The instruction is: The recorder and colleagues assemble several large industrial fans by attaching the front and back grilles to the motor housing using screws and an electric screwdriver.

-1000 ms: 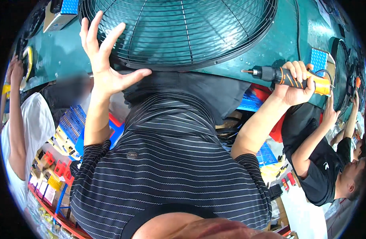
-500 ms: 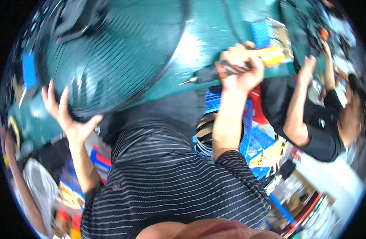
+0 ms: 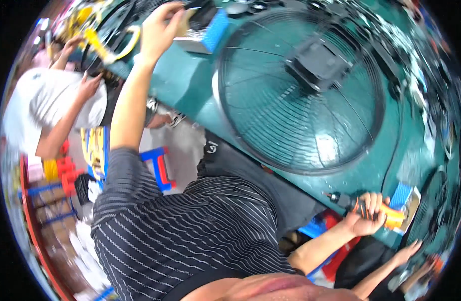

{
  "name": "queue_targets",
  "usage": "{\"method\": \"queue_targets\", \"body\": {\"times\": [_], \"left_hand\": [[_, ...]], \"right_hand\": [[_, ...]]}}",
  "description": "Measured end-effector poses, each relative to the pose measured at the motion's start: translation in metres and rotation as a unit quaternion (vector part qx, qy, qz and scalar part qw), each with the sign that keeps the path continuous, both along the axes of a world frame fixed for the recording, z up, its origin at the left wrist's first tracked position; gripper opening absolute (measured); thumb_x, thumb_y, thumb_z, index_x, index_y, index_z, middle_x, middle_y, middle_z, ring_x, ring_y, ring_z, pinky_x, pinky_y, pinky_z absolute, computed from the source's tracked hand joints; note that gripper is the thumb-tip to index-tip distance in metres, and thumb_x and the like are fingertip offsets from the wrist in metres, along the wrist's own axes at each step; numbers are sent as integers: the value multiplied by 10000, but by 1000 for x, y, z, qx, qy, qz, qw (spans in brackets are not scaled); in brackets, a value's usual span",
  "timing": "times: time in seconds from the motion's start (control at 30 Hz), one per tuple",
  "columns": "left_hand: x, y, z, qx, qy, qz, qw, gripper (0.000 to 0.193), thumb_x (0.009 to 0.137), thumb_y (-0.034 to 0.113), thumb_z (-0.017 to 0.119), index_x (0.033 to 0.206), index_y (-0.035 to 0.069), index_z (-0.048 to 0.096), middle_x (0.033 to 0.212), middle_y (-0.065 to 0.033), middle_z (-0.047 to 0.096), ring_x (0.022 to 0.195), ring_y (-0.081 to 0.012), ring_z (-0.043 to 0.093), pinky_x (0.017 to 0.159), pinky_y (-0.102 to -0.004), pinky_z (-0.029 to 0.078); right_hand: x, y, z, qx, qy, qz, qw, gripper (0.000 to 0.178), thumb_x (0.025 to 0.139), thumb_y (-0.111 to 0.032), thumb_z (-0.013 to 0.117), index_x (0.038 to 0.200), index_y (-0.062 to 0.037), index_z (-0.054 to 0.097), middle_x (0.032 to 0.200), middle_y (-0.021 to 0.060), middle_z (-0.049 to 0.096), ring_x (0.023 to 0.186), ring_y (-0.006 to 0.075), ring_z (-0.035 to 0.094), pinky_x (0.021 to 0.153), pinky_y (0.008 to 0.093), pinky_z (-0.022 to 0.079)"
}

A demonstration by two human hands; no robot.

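My right hand [image 3: 367, 216] is wrapped round an orange and black power screwdriver [image 3: 358, 205], its bit pointing left over the table's near edge. A round black wire fan grille [image 3: 270, 113] lies on the green tabletop [image 3: 183, 105]. On the grille sits a black housing [image 3: 318, 64], probably the motor. Left of the grille stands a small blue-and-white box [image 3: 216, 31] with a raised cardboard flap and dark contents. My left hand [image 3: 160, 31] is beside that flap, fingers bent and apart from the thumb, with nothing visible between them.
Another blue box [image 3: 402, 196] stands beside the screwdriver. A cable [image 3: 398, 145] runs along the table right of the grille. A person in white [image 3: 65, 100] works at the left among yellow parts. Another person's arm [image 3: 391, 266] reaches in at lower right. A blue-and-red stool [image 3: 158, 165] stands below.
The view has swung left, so the grille now appears farther right. My left hand has gone from beside the grille's near rim to the box on the left. My right hand keeps the screwdriver.
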State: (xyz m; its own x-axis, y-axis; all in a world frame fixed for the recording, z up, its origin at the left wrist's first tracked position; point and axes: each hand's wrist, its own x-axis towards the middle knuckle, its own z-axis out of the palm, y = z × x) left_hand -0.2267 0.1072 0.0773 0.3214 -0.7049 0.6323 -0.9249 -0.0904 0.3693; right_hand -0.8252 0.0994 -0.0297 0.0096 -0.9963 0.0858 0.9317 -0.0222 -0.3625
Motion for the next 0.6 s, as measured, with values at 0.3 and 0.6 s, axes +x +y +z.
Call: {"method": "queue_targets", "body": {"times": [0.3,0.6], "left_hand": [[33,-58,-15,554,-172,16,815,285,751,375,732,853,111,760,784,-132,715,766,-279,700,695,-392,542],[33,-28,-19,518,-90,-54,849,201,751,252,731,816,62,730,741,-123,700,710,-285,675,676,-396,523]], "right_hand": [[-9,-7,-12,10,3,3,1000,332,854,-72,635,1144,12,498,776,38,451,654,129,450,661,276,392],[-2,-6,-4,20,20,0,1000,331,852,-58,639,1135,25,491,770,46,447,645,131,446,636,280,380]]}}
